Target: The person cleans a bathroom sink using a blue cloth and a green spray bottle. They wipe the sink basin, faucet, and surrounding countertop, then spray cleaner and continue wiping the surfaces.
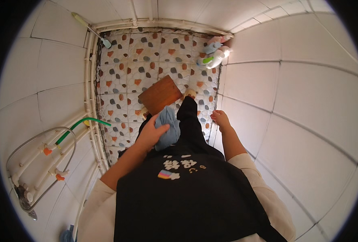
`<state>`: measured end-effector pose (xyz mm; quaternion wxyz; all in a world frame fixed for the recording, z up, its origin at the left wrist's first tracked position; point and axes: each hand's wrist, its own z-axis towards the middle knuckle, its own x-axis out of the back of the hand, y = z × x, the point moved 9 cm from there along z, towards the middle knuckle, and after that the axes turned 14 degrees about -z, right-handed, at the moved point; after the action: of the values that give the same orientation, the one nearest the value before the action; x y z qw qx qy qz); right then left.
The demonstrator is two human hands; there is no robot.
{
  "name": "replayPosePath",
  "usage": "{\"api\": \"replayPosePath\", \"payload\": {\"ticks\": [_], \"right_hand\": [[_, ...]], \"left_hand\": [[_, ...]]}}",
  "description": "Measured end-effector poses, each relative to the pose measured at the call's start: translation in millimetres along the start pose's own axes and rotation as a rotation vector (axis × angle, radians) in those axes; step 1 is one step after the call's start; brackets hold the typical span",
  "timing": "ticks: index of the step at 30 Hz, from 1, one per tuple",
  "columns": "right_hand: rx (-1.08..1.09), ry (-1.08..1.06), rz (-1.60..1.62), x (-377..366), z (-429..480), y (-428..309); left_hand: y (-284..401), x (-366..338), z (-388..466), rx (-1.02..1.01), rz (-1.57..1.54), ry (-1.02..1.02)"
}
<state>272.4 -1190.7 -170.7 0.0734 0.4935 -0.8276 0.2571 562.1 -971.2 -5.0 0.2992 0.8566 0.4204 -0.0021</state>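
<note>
My left hand (151, 132) grips a crumpled blue cloth (167, 128), which hangs in front of my dark trousers. My right hand (221, 118) holds nothing that I can see; its fingers are loosely bent beside the white tiled wall at the right. Beyond the cloth, a brown wooden board or low stool top (160, 93) sits between my feet on the pebble-patterned floor (142, 45). The cloth's top edge overlaps the near side of the wooden piece in this view.
Several plastic bottles (216, 57) crowd the far right corner. A long-handled brush (106, 43) leans at the far left corner. Along the left wall run white pipes (88, 75), a green hose (79, 122) and a shower hose (39, 131). Another blue cloth (66, 234) hangs at lower left.
</note>
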Motion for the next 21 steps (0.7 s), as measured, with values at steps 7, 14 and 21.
{"api": "replayPosePath", "payload": {"ticks": [7,14,21], "right_hand": [[-0.036,-0.033,-0.373,39,210,-29],[0.000,-0.101,-0.572,69,442,-39],[-0.559,-0.107,0.268,0,516,-81]], "left_hand": [[-91,-6,80,-0.048,-0.032,0.211],[-167,-53,129,0.246,-0.168,0.164],[-209,-54,160,0.344,-0.323,0.253]]}}
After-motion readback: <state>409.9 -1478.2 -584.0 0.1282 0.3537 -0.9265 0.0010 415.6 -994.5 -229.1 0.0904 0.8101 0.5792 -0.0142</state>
